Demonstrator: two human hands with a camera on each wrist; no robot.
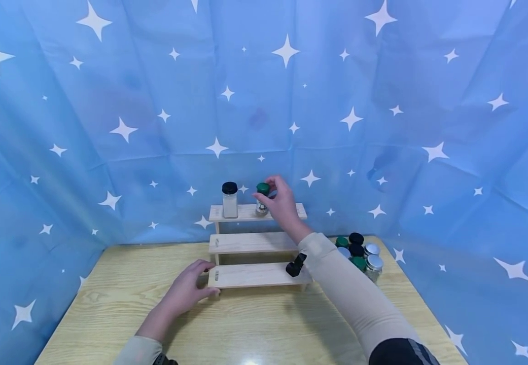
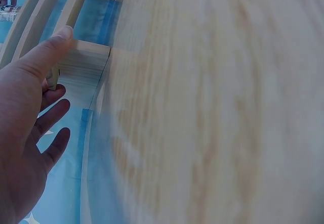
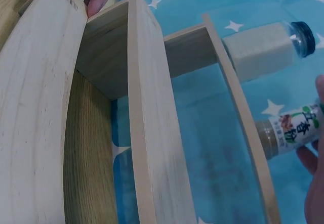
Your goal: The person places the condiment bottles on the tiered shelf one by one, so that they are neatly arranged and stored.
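A three-tier wooden rack (image 1: 245,274) stands on the table. My right hand (image 1: 286,205) pinches a small spice jar (image 1: 261,208) with a green cap, its base at the top tier. In the right wrist view the labelled jar (image 3: 295,129) stands upright relative to that tier, fingers around its upper part. To its left on the same tier is a larger clear jar (image 1: 230,205) with a black lid and pale contents. My left hand (image 1: 185,293) holds the left end of the lowest tier, thumb (image 2: 50,52) in front and fingertips behind.
At the right of the rack, several jars with green, black and silver lids (image 1: 374,261) stand in a group on the wooden table (image 1: 122,304), partly behind my right forearm. A blue curtain (image 1: 264,116) with white stars hangs behind and along both sides.
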